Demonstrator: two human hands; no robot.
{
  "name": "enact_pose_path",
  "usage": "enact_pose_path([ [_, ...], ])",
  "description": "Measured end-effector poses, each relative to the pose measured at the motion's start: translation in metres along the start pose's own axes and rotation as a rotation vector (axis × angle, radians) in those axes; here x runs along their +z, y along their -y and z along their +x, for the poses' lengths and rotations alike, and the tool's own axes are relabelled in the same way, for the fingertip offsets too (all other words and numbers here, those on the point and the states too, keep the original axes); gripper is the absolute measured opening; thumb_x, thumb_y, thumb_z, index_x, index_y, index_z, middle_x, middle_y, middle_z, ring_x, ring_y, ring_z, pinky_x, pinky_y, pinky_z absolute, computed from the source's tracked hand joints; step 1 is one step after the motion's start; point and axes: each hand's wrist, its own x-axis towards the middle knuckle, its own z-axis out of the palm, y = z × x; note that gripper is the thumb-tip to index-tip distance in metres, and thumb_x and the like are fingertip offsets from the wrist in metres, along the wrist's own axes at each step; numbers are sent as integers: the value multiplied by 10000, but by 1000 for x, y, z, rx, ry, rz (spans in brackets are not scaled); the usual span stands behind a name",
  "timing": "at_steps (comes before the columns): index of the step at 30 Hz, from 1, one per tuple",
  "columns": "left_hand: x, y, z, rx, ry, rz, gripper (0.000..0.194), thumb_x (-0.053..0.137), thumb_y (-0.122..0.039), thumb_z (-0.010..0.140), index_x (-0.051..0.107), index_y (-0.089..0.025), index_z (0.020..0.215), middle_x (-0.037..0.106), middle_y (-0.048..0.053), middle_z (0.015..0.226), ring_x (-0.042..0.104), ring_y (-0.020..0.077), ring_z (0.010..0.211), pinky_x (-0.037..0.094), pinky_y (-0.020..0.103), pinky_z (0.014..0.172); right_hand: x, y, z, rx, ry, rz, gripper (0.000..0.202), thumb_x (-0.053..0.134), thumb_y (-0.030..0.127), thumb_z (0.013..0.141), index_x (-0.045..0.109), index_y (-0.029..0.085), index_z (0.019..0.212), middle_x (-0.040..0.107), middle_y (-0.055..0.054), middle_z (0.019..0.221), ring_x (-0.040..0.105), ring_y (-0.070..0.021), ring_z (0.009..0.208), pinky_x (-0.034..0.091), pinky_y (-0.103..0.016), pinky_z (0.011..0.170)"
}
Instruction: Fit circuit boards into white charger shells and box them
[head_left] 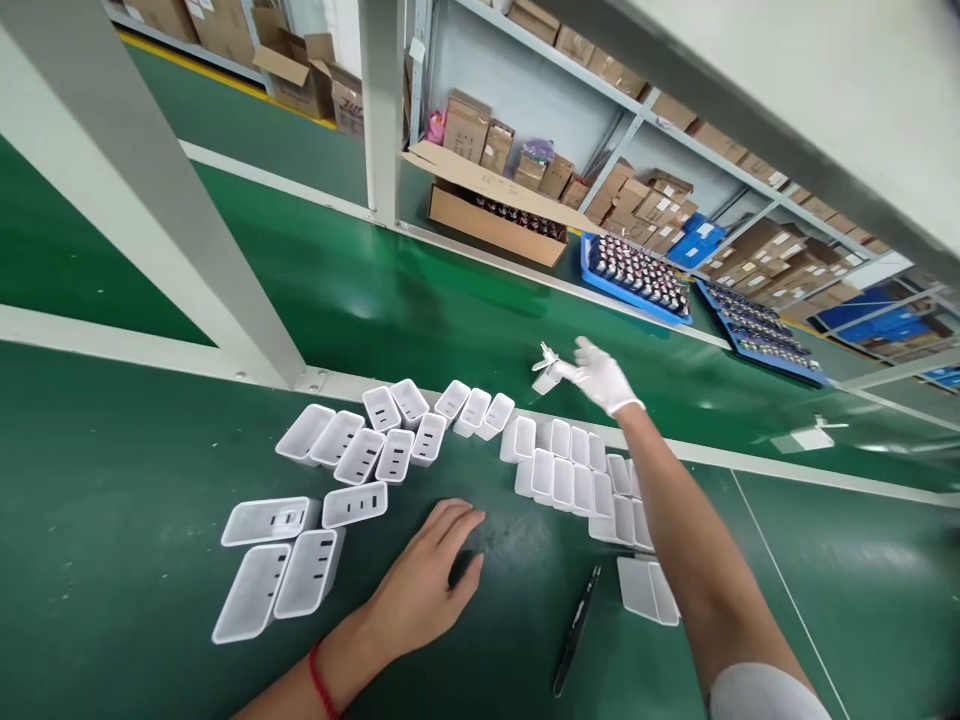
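My left hand (435,575) is bare and rests over the green mat, fingers gently curved and thumb apart, with nothing in it. My right hand (600,378), in a white glove, reaches far forward. Its thumb and finger pinch a small white plug-like piece (550,365) with metal prongs; the fine detail is blurred. Left of centre lie several white open plastic housings (304,572) with dark slots. Another group of white housings (562,480) stands in rows beneath my right forearm, which hides some. Black tweezers (576,632) lie between my hands.
A pale metal bar (675,447) crosses the green surface, joined to an upright post (172,180) at left. Farther back are a cardboard box (495,225) and blue trays (637,275) of small parts. Shelves hold cartons (466,125). Another white piece (814,437) lies at right.
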Motion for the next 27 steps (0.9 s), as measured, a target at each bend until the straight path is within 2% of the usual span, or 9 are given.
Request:
enact_pose_path([
  [3,1,0,2,2,-1,-3,372,502,-148,925,511,-218,1290,634,113,1223,602,273,1218,579,454,1009,-19,-26,9,206,8,-221,711,727,490,805,546,68,1348,616,-258,1290,563,-363,1251,382,-525,1082],
  [6,1,0,5,-8,-8,3,349,501,-152,929,516,-224,1271,635,110,1208,608,271,1201,584,451,993,-21,-47,11,342,58,-380,468,724,449,838,655,103,1145,679,-170,1157,605,-323,1171,398,-566,1061],
  [9,0,0,7,-3,-11,-1,325,502,-155,933,521,-229,1249,639,99,1186,615,260,1174,586,436,982,-23,-57,8,371,78,-433,297,681,423,886,674,149,1001,697,-67,1054,648,-224,1038,486,-479,977],
  [13,1,-2,6,11,-37,9,317,510,-156,932,530,-223,1242,641,93,1174,610,256,1161,577,426,983,-48,-56,-11,299,-33,-406,270,769,347,744,710,152,921,729,-124,972,672,-270,962,502,-375,851],
  [16,3,-10,6,16,-10,61,350,525,-185,934,529,-211,1284,631,106,1188,586,280,1182,558,461,998,-75,-50,-39,221,-163,-331,452,768,391,712,699,151,1088,733,-146,1060,676,-315,1015,507,-393,867],
  [19,8,-26,16,26,56,128,391,531,-241,951,510,-204,1339,593,129,1246,566,310,1203,555,494,984,-90,-43,-78,131,-213,-211,615,752,456,733,627,166,1261,726,-120,1136,692,-276,1042,532,-396,925],
  [22,17,-44,39,50,76,214,427,527,-280,966,476,-205,1383,527,160,1326,555,342,1226,580,507,927,-90,-34,-124,16,-253,-62,710,802,506,680,611,188,1285,721,-107,1150,705,-276,1043,547,-439,966],
  [24,23,-51,56,52,64,274,411,543,-245,954,490,-193,1358,493,181,1359,559,361,1216,602,510,865,-85,-26,-155,-64,-267,56,758,859,522,610,623,202,1255,720,-115,1145,715,-303,1016,568,-481,951],
  [27,29,-56,71,37,48,317,213,518,-157,945,593,-153,1144,479,207,1370,582,371,1168,616,514,790,-77,-11,-198,-167,-197,202,655,898,486,590,671,238,1153,744,-97,1059,733,-307,929,623,-479,853],
])
